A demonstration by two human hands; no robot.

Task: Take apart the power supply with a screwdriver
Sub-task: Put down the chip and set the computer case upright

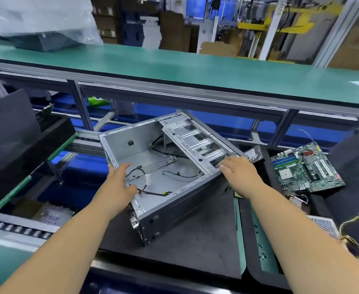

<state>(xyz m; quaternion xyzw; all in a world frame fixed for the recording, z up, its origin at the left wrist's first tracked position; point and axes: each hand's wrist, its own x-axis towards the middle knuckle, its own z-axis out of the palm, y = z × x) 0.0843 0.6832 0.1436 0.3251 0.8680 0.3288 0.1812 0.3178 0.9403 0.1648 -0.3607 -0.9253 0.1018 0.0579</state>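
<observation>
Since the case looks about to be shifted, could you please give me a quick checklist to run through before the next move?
1. Left hand on the case: ok, it holds the near left wall.
2. Right hand on the case: ok, its fingers curl over the drive cage edge.
3. Case steady: not ok, it sits tilted, off the mat at the far side.
4. Loose cables inside, clear of the left hand: not ok, one runs right by it.
5. Motherboard out of the way: ok, it lies apart, to the right.
6. Screwdriver within reach: cannot tell, none is in view.
</observation>
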